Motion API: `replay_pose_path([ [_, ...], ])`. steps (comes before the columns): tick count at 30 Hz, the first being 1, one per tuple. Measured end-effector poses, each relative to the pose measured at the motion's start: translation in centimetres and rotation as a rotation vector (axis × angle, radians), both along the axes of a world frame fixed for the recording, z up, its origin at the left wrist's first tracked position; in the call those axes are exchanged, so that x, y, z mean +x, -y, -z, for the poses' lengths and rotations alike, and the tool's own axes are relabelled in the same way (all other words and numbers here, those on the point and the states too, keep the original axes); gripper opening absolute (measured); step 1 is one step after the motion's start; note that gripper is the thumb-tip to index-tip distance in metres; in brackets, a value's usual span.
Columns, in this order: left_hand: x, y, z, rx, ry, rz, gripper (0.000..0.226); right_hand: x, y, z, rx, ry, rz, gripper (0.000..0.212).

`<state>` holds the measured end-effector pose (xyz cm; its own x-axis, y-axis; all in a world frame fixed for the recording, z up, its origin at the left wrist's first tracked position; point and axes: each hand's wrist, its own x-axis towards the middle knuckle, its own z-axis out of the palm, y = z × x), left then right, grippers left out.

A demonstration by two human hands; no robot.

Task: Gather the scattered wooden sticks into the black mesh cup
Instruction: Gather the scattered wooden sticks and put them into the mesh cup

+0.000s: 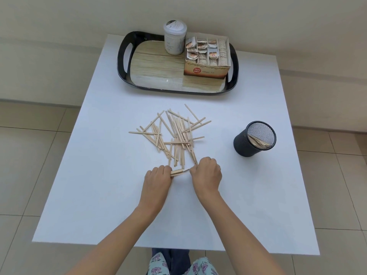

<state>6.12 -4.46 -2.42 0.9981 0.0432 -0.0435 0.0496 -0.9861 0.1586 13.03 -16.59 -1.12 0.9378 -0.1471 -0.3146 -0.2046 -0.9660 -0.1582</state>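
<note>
Cup (250, 143) holds some sticks; loose sticks (174, 133) on desk (99, 195); left hand (157, 180) and right hand (206, 174) closed on small bundle (177, 172)

You sat at a plain white square table (111, 195) in what looked like a home or office tea corner: beige floor tiles (29, 155), cream walls, and a black-rimmed wood-pattern serving tray (127, 76) holding an open cardboard box of tea bags (206, 71).
</note>
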Motion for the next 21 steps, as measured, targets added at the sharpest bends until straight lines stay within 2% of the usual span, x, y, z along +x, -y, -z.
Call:
replay_pose_path([
  [3, -0.3, 0.1, 0.0, -0.024, -0.007, -0.044, 0.029, -0.2, 0.4, -0.1, -0.048, -0.010, -0.020, 0.013],
  [5, -0.2, 0.4, -0.2, -0.128, -0.042, -0.108, 0.019, -0.4, 0.7, -0.3, -0.047, -0.012, -0.022, 0.012],
  [7, 0.2, 0.7, 0.0, -0.306, -0.082, -0.227, 0.011, -0.6, 1.1, -0.4, -0.027, -0.013, -0.009, 0.008],
  [9, 0.8, 0.9, -0.2, -0.608, -0.129, -0.351, 0.020, -0.8, 1.6, -0.3, 0.025, -0.012, 0.033, 0.010],
  [11, 1.4, 1.2, -0.7, -0.834, -0.176, -0.431, 0.021, -1.0, 2.1, -0.3, 0.123, 0.001, 0.102, 0.012],
  [17, 2.6, 2.3, -1.8, -1.137, -0.324, -0.542, 0.022, -1.6, 3.0, -1.4, 0.651, -0.049, 0.428, 0.008],
  [21, 3.2, 2.9, -1.7, -1.388, -0.396, -0.622, 0.015, -2.1, 3.6, -1.8, 0.872, -0.120, 0.550, 0.014],
])
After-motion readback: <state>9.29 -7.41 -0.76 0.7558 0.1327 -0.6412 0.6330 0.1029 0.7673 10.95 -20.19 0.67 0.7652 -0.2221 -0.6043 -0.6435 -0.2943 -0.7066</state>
